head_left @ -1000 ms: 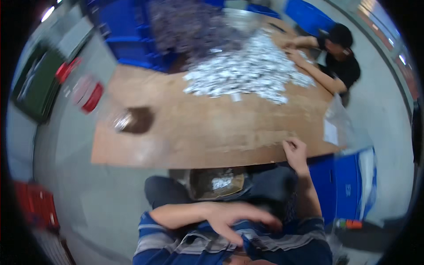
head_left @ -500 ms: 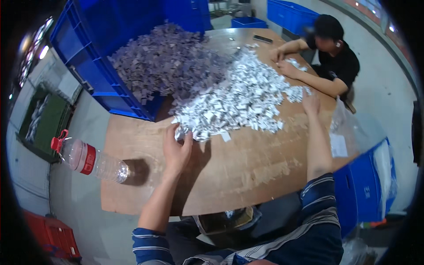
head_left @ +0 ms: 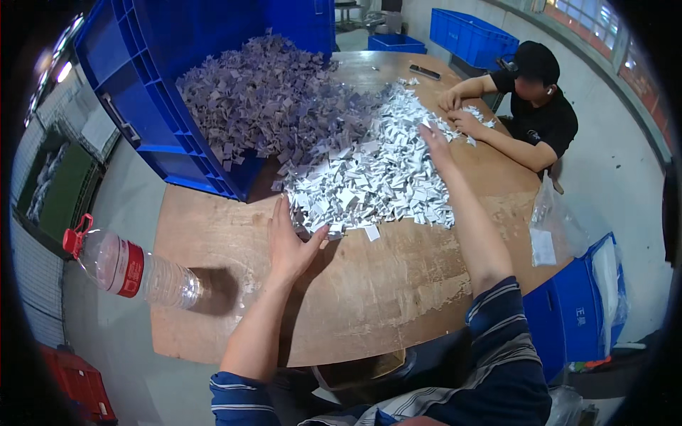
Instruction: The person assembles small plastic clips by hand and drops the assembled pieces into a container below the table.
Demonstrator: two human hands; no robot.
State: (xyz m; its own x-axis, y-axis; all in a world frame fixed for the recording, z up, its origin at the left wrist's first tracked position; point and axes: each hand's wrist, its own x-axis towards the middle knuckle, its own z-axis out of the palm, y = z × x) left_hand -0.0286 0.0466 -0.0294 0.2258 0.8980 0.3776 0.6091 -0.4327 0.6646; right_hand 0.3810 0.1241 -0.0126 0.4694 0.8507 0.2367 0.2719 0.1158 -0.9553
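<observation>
A large heap of small white flat rectangular pieces (head_left: pixel 362 188) spreads over the wooden table (head_left: pixel 383 298) and runs back into a tipped blue crate (head_left: pixel 138 106), where the pieces lie in shadow. At the heap's near left edge rests my left hand (head_left: pixel 291 245), thumb and fingers apart, touching the outer pieces. My right hand (head_left: pixel 437 149) lies along the heap's right side, its fingers stretched out against the pieces. Neither hand grips anything that I can see.
A big clear bottle with a red cap (head_left: pixel 131 266) stands at the table's left. Across to the right, a co-worker (head_left: pixel 536 106) handles a small pile of pieces. A phone (head_left: pixel 425 72) lies at the far edge; a plastic bag (head_left: pixel 554 220) hangs at the right edge above a blue bin (head_left: pixel 575 305).
My right hand has swept left and inward from the table's right side, and the loose white pieces there are now against the main heap. My left hand has stayed near the heap's edge, its thumb spreading.
</observation>
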